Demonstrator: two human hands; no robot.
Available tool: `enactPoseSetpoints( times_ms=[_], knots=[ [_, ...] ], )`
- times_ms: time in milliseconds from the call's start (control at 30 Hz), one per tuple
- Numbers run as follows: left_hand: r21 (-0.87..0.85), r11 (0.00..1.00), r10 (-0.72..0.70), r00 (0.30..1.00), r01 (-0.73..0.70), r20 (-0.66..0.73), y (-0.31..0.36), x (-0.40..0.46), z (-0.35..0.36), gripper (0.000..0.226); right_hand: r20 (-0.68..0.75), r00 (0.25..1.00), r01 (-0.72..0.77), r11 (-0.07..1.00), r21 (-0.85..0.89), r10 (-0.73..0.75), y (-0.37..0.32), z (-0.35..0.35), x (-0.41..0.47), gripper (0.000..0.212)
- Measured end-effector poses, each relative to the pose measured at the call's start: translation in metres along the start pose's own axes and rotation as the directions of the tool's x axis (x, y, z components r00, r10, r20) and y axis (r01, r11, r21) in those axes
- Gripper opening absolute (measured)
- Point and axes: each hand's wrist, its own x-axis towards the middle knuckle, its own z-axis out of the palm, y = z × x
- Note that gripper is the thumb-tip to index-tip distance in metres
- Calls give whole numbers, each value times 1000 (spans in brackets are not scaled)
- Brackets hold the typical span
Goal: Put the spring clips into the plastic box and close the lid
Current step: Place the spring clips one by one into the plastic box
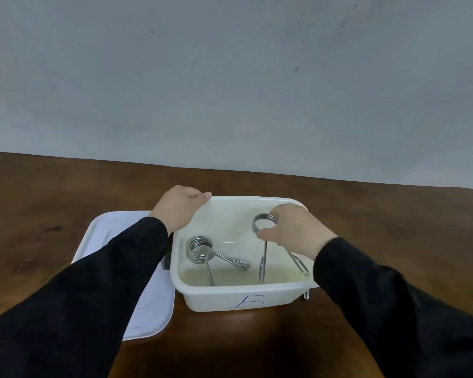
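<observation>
Sleeves [99,290] foreground. Right hand [292,230] pinches clip [262,227] coil over box [230,296]; left hand [179,207] clasps far rim. Second clip [202,249] inside. Lid [115,236] left, off. Risk: handle overhangs right rim, may block lid.

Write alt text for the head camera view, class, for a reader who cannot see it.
A right hand lowers a metal spring clip into an open white plastic box on a brown table, while the left hand grips the box's far-left rim. Another clip lies inside; the lid rests left of the box.
</observation>
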Motion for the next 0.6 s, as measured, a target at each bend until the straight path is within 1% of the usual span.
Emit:
enactPoseSetpoints(
  times_ms=[33, 167, 233, 400, 600],
  knots=[
    [9, 1000, -1, 1000, 1, 2, 0, 0, 0, 43, 30, 999, -10, 998, -55, 12, 1, 10, 6, 35],
    [32, 999, 5, 1000, -6, 7, 1, 0, -1, 48, 148, 988, -35, 991, -129, 54, 6, 36, 21, 31],
    [34, 999, 1, 1000, -2, 10, 2, 0, -1, 48, 182, 981, -29, 981, -190, 64, 6, 43, 27, 27],
    [46, 999, 0, 1000, 0, 2, 2, 1, 0, 50, 213, 977, 39, 953, -302, 27, 1, 54, 35, 20],
    [51, 999, 3, 1000, -3, -8, 0, 2, 0, 52, 224, 974, 40, 941, -337, 39, 8, 66, 40, 28]
  ],
)
